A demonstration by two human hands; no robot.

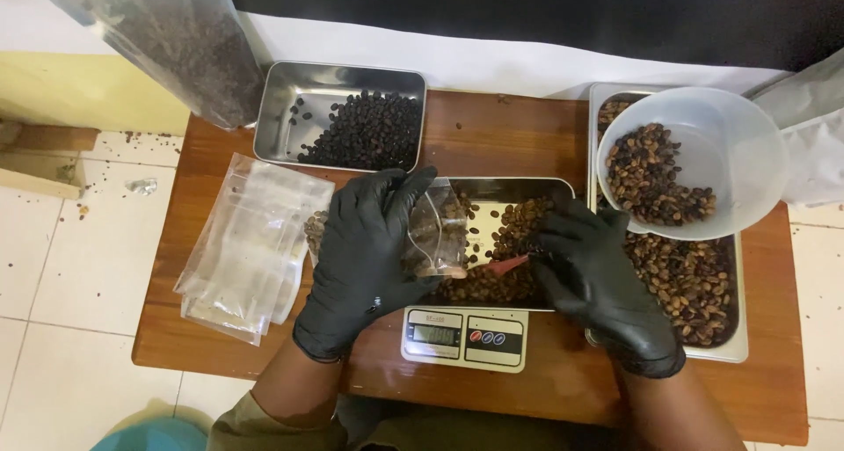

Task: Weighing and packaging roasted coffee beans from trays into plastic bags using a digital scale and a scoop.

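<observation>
Here, at the centre of the frame, the left hand (365, 258), in a black glove, holds a small clear bag (437, 231) by its side, thumb and fingers pinching the film so the mouth faces right over the middle tray (514, 187) of beans (519, 218) that sits on a scale (465, 336). The right hand (591, 271), also gloved, has its fingers curled around a small red scoop (510, 264) whose tip lies in the beans just right of the bag. The bag already seems to carry a few beans, though how many cannot be told. To do this well, the person probably needs to keep the bag's mouth open and low over the tray, so any beans that miss fall back into it, and to tip the scoop in gently rather than pushing against the thin film. A stack of empty bags (251, 244) lies at the left, a tray of dark beans (338, 112) sits at upper left, and a plastic bowl (703, 161) rests over a long tray (725, 328) at the right.
</observation>
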